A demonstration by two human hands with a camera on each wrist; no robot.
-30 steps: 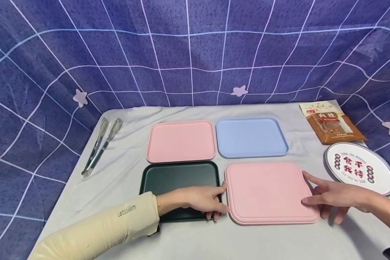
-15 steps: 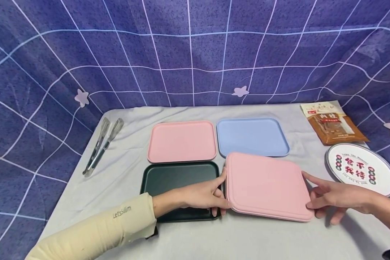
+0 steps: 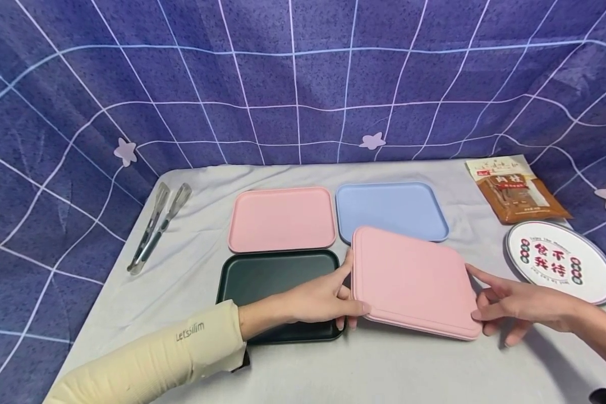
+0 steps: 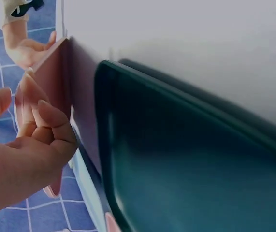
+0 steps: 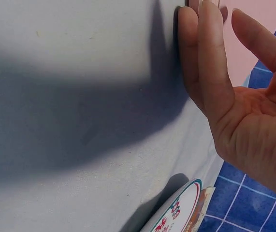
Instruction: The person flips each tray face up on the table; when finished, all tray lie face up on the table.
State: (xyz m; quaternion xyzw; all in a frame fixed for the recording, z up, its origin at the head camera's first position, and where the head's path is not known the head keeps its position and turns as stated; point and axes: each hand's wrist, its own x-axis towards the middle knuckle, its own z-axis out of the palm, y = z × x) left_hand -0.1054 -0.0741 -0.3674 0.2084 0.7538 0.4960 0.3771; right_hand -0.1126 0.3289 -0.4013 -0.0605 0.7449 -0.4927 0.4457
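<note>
Both hands hold a pink rectangular tray (image 3: pixel 414 283) by its two short sides, at the right front of the table. An inner outline runs round its flat upper face, and it slants above the cloth, overlapping the blue tray's near edge in the head view. My left hand (image 3: pixel 318 297) has its thumb on the near-left corner, with fingers at the left edge. At the right edge, my right hand (image 3: pixel 527 306) grips with thumb on top and forefinger along the side. In the left wrist view, the raised pink tray (image 4: pixel 55 79) stands at an angle beyond the curled fingers.
A dark green tray (image 3: pixel 275 275) lies under the left forearm. Behind are another pink tray (image 3: pixel 283 219) and a blue tray (image 3: pixel 391 210). Metal tongs (image 3: pixel 159 230) lie far left. An oval white plate (image 3: pixel 560 261) and a brown food packet (image 3: pixel 515 191) sit at right.
From lying flat, the pink tray has been raised and tilted, its far-left side moving up and back toward the blue tray. Both hands have moved with it, keeping hold of its edges.
</note>
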